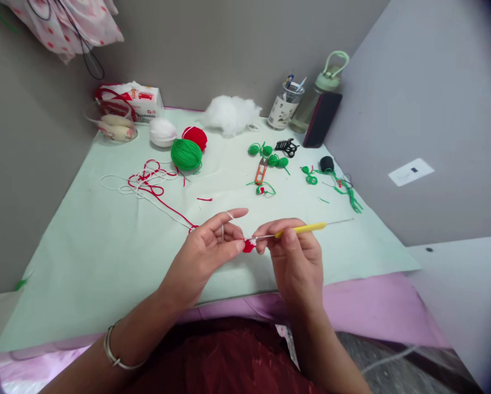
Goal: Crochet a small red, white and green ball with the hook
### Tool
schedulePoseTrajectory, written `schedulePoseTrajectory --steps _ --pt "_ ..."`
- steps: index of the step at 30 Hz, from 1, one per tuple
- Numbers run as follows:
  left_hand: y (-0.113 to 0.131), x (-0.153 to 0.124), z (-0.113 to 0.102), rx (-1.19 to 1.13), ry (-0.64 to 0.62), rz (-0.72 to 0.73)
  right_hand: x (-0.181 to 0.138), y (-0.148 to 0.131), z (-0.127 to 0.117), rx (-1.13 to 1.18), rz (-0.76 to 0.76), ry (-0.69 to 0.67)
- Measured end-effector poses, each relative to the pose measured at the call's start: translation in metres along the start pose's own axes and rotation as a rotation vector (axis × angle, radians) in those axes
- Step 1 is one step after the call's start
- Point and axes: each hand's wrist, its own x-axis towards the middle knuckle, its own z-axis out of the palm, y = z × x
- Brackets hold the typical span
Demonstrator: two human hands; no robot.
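My left hand (206, 251) pinches a small red crochet piece (248, 246) between thumb and fingers, with white yarn looped over its index finger. My right hand (290, 251) grips a yellow-handled crochet hook (306, 228), whose metal tip meets the red piece. Red and white yarn strands (150, 183) trail from my left hand back across the pale green mat (85, 246) towards the yarn balls.
Green (186, 154), red (196, 135) and white (162, 132) yarn balls lie at the back, with white stuffing (231, 114), orange snips (261, 171), small green crochet pieces (270, 156), a tissue box (140, 99), a pen cup (284, 106) and a bottle (319, 98). Walls close in both sides.
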Motion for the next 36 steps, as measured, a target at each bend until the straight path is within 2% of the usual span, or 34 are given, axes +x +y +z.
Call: schedulePoseTrajectory --steps 5,11,14,23,29,33,36 --pt "-0.001 -0.001 -0.003 0.018 -0.005 -0.005 -0.002 -0.002 -0.005 -0.080 -0.047 -0.071" --pt "-0.001 -0.002 -0.001 0.033 -0.003 0.022 -0.009 -0.006 -0.003 -0.387 -0.351 -0.086" --pt "0.000 -0.003 0.000 0.043 0.002 0.019 -0.011 -0.006 -0.001 -0.456 -0.431 -0.086" --pt "0.000 -0.003 -0.001 0.043 0.009 0.019 -0.009 -0.006 -0.002 -0.398 -0.313 -0.074" --pt "-0.001 -0.003 -0.001 0.046 0.021 0.028 -0.014 -0.002 -0.005 -0.725 -0.586 -0.155" --pt "-0.002 -0.003 0.003 -0.027 0.028 0.021 -0.021 0.001 -0.005 -1.011 -0.680 -0.187" --pt "-0.002 -0.002 0.002 -0.142 0.015 -0.086 -0.023 0.004 -0.004 -1.038 -0.708 -0.147"
